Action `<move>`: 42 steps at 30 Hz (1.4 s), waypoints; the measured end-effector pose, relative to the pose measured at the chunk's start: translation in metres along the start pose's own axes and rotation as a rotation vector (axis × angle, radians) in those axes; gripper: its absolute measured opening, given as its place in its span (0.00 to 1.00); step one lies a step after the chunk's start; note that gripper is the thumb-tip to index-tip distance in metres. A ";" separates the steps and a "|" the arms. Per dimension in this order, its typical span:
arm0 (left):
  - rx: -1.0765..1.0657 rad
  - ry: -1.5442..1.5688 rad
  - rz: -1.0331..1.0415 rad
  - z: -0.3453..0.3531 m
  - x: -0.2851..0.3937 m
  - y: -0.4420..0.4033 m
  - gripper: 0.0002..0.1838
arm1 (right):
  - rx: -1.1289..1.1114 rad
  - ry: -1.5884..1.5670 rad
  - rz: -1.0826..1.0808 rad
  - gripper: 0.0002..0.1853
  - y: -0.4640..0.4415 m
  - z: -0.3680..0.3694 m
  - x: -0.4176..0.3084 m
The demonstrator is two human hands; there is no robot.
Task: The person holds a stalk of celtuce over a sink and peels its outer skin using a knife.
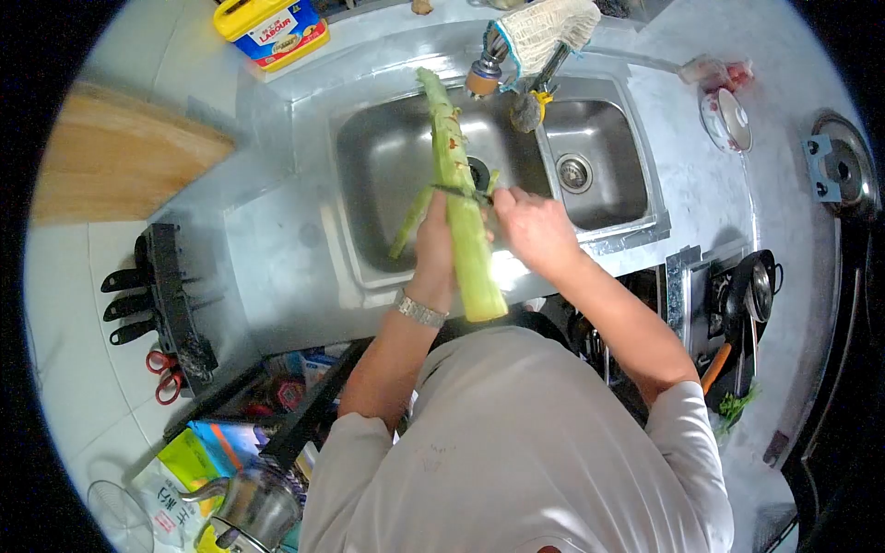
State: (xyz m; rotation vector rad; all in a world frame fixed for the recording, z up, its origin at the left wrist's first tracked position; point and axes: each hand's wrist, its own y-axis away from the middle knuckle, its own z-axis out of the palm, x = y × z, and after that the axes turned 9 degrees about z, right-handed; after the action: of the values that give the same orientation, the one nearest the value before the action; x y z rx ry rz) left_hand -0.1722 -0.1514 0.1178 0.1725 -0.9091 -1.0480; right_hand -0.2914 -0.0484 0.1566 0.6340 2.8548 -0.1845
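A long pale-green celtuce stalk point(472, 263) slants over the large sink basin, its thick end towards my body. Around the middle of the stalk, my left hand point(437, 241) is closed on its left side. In my closed right hand point(535, 226) is a peeler point(454, 191), whose thin dark blade lies across the stalk; its handle is mostly hidden by the fingers. A long strip of green peel point(410, 223) hangs to the left of the stalk, beside my left hand. Brown leaf scars mark the stalk's upper part.
The steel double sink point(355, 170) has a faucet point(489, 69) at the back, with a mesh cloth point(553, 32) over it. Knives point(129, 304) and red-handled scissors point(164, 373) hang at left. A white bowl point(726, 120) stands right; a metal kettle point(253, 507) is lower left.
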 end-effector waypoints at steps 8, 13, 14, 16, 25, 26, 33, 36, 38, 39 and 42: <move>-0.023 0.139 0.017 0.007 0.003 -0.001 0.27 | -0.106 -0.064 -0.105 0.07 0.011 -0.027 -0.013; -0.065 0.054 0.001 0.002 0.003 -0.002 0.27 | -0.041 -0.084 -0.110 0.08 0.007 -0.010 -0.004; -0.051 0.064 0.003 0.004 0.002 -0.001 0.27 | -0.007 -0.103 -0.101 0.08 0.008 -0.007 -0.003; -0.036 0.073 0.010 0.003 0.002 -0.002 0.27 | 0.011 -0.043 -0.104 0.07 0.007 0.002 0.001; -0.059 0.108 0.048 0.005 0.002 -0.001 0.26 | -0.038 -0.077 -0.136 0.08 0.011 -0.016 -0.006; -0.059 0.104 0.046 0.003 0.003 -0.001 0.26 | -0.037 -0.080 -0.132 0.08 0.010 -0.018 -0.006; -0.039 0.022 0.018 0.008 0.005 0.001 0.27 | -0.028 -0.053 -0.115 0.10 0.008 -0.007 0.005; -0.013 0.004 0.006 0.006 0.004 0.002 0.27 | -0.013 -0.049 -0.111 0.10 0.010 0.001 0.006; -0.011 0.003 0.002 0.004 0.003 0.001 0.27 | -0.022 -0.037 -0.119 0.10 0.011 0.001 0.007; -0.004 -0.036 -0.011 0.003 0.002 0.002 0.26 | -0.002 -0.028 -0.116 0.08 0.013 0.001 0.007; -0.002 -0.045 -0.011 0.000 -0.003 0.000 0.26 | 0.020 -0.017 -0.113 0.06 0.013 0.003 0.008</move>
State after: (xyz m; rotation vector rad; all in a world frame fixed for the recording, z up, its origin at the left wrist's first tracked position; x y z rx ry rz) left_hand -0.1723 -0.1486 0.1159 0.1526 -0.9488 -1.0665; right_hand -0.2920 -0.0339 0.1514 0.4730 2.8776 -0.2356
